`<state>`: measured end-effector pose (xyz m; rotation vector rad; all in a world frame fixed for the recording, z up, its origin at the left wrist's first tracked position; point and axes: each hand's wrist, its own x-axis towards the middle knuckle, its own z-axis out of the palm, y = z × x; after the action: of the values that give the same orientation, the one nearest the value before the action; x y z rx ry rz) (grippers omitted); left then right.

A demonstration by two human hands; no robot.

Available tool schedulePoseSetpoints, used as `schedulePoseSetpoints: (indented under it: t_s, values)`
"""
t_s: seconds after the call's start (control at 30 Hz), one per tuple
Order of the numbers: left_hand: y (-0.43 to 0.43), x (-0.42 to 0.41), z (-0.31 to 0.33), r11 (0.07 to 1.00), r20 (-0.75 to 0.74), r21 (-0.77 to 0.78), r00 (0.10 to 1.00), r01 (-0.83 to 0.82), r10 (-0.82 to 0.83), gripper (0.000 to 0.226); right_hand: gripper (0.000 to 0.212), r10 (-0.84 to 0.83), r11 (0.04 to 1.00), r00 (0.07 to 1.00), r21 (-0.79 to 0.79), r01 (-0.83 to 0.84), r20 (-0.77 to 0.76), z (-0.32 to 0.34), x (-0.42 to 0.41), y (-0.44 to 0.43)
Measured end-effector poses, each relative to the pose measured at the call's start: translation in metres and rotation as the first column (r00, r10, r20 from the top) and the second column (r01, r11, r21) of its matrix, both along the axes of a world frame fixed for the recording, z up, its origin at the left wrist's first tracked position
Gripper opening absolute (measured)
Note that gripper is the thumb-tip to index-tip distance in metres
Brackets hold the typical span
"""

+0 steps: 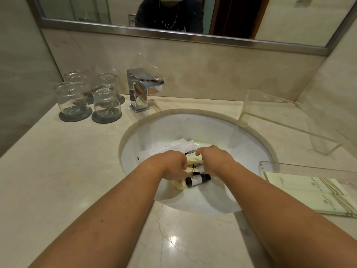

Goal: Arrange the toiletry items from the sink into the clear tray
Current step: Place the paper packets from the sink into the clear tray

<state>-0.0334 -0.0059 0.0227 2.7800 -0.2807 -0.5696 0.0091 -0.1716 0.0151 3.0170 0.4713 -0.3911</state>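
Both my hands reach down into the white sink [241, 136]. A pile of toiletry items lies at its bottom: white paper packets [173, 147], a cream pouch [178, 184], and a small dark bottle with a pale label [197, 179]. My left hand [172, 163] is curled over the pile, its fingers on the items; what it grips is hidden. My right hand [214, 158] is bent down over the same pile, fingertips hidden. The clear tray [274, 111] stands on the counter at the back right, with nothing in it.
A chrome faucet [141, 89] stands behind the sink. Several upturned glasses [71, 99] on grey coasters sit at the back left. A second clear tray [270, 167] with folded pale towels [309, 194] lies at the right. A mirror hangs above.
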Motion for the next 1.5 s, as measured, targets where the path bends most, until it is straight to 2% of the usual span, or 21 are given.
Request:
schedulePoseSetpoints:
  t_s: [0.1,0.2,0.3,0.5,0.73,0.9,1.2,1.4,1.5]
  values:
    - [0.001,0.002,0.003,0.996,0.124,-0.024,0.989,-0.083,0.086,0.01,0.049,-0.069,0.994,0.995,0.087,0.063,0.068,0.013,0.0,-0.003]
    - [0.002,0.003,0.009,0.982,0.225,-0.086,0.957,-0.166,0.182,0.01,0.046,-0.16,0.961,0.98,0.244,0.126,0.122,0.025,0.004,-0.005]
    - [0.006,0.002,0.016,0.955,0.275,-0.205,0.924,-0.213,0.265,0.01,0.045,-0.191,0.91,0.972,0.396,0.121,0.141,0.038,0.006,-0.012]
    - [0.005,-0.008,0.035,0.879,0.28,-0.442,0.904,-0.179,0.325,0.011,0.026,-0.251,0.825,0.938,0.559,0.079,0.238,0.074,-0.014,-0.046]
    - [-0.019,-0.03,0.056,0.824,0.293,-0.557,0.906,-0.099,0.307,0.011,0.024,-0.313,0.695,0.916,0.718,0.042,0.25,0.1,-0.05,-0.095]
    - [-0.045,-0.047,0.07,0.762,0.288,-0.645,0.906,-0.057,0.312,0.012,0.026,-0.369,0.562,0.904,0.826,0.031,0.218,0.106,-0.076,-0.129]
    - [-0.1,-0.075,0.083,0.697,0.242,-0.717,0.934,-0.012,0.264,0.014,0.026,-0.511,0.419,0.848,0.902,0.107,0.137,0.111,-0.117,-0.209]
    - [-0.147,-0.084,0.082,0.74,0.268,-0.67,0.949,0.06,0.166,0.015,0.032,-0.555,0.414,0.831,0.877,0.245,0.03,0.108,-0.14,-0.257]
    - [-0.168,-0.088,0.083,0.771,0.293,-0.629,0.949,0.098,0.118,0.016,0.034,-0.543,0.452,0.84,0.851,0.27,0.022,0.102,-0.146,-0.272]
